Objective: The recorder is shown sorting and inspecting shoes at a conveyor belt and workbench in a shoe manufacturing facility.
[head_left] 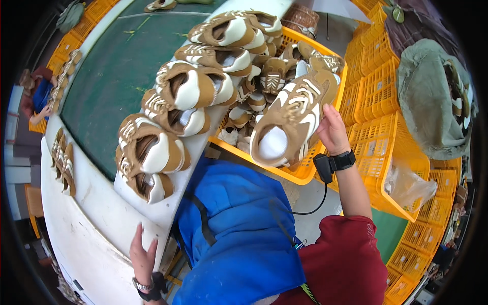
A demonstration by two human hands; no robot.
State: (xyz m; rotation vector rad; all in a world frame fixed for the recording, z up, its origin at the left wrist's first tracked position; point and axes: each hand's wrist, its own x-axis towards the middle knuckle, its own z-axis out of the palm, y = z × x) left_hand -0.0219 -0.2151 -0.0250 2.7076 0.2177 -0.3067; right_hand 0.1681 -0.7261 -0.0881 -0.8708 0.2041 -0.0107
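My right hand grips a brown sneaker with white stripes and laces by its side, fingers partly hidden beneath it. The shoe is held tilted over a yellow plastic crate filled with similar sneakers. White material shows inside its opening. Over the white table edge at the lower left, my left hand is empty, its fingers apart. Nearest to it is a row of brown and white sneakers, several of them leaning on one another along a white ledge.
A green belt surface lies beyond the ledge. More shoes stand on the table at left, where another person sits. Stacked yellow crates line the right, one with a plastic bag, another with grey-green cloth.
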